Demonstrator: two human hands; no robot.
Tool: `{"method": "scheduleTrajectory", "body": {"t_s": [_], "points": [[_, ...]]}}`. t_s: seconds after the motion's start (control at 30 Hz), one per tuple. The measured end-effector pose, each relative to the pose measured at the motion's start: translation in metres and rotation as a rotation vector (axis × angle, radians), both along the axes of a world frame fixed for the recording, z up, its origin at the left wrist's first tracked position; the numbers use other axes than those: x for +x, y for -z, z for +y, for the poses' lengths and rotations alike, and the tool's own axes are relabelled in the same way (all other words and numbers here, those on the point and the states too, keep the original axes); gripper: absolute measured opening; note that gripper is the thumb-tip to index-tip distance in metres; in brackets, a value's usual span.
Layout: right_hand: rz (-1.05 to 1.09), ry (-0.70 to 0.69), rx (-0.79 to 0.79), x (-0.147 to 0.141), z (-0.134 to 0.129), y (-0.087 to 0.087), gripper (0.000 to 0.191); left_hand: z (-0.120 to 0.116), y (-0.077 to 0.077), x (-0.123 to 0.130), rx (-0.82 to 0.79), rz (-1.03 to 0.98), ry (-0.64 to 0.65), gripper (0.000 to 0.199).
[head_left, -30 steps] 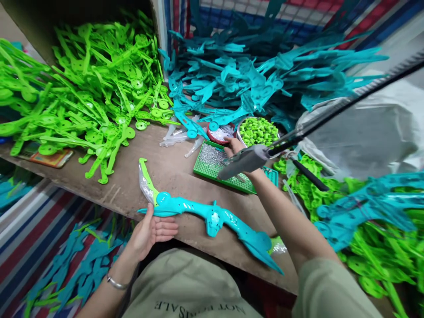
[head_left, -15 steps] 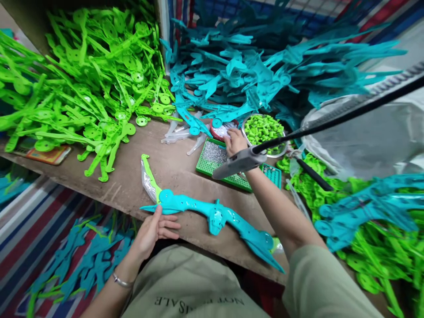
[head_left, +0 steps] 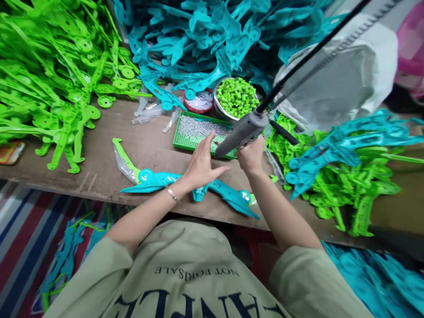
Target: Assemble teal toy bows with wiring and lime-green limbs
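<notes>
The turquoise toy bow (head_left: 155, 181) lies along the near side of the desk (head_left: 99, 185), between the person's body and the green tray (head_left: 185, 144). At its left end sits a curved green limb (head_left: 127, 157) with a clear piece against it. The left hand (head_left: 201, 164) reaches over the middle of the bow, its grip released: the thumb is spread out and the fingers are extended toward the tray's near edge. A bracelet (head_left: 172, 193) circles the left wrist.

The right hand (head_left: 251, 157) has its grip closed around the grey electric screwdriver (head_left: 240, 132), which slants down toward the tray, its lower end over the tray's near right part. A black cord (head_left: 311, 55) runs up from the tool to the right.

Small silver screws (head_left: 195, 127) fill much of the tray. Just behind it stand a red basket (head_left: 188, 107) of pale pieces and a metal bowl (head_left: 221, 110) of small green parts. Green pieces (head_left: 49, 88) are heaped at the left, turquoise pieces (head_left: 198, 35) at the back.
</notes>
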State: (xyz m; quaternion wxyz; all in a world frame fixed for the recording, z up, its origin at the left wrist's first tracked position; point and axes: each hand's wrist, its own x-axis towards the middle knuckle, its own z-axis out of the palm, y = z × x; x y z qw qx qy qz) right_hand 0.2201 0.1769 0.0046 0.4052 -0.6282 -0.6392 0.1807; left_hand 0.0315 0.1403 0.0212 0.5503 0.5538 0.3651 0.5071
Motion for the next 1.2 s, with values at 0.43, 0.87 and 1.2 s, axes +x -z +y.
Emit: {"method": "scheduleTrajectory", "body": {"t_s": [0.43, 0.87, 1.2], "points": [[0.097, 0.016, -0.147, 0.03, -0.14, -0.027, 0.009, 0.004, 0.036, -0.026, 0.251, 0.609, 0.095, 0.083], [0.091, 0.115, -0.574, -0.007, -0.131, -0.009, 0.015, -0.076, 0.034, -0.072, 0.394, 1.121, 0.112, 0.093], [-0.013, 0.185, -0.608, -0.016, -0.121, -0.015, 0.005, -0.075, 0.03, -0.073, 0.382, 1.074, 0.148, 0.083]]}}
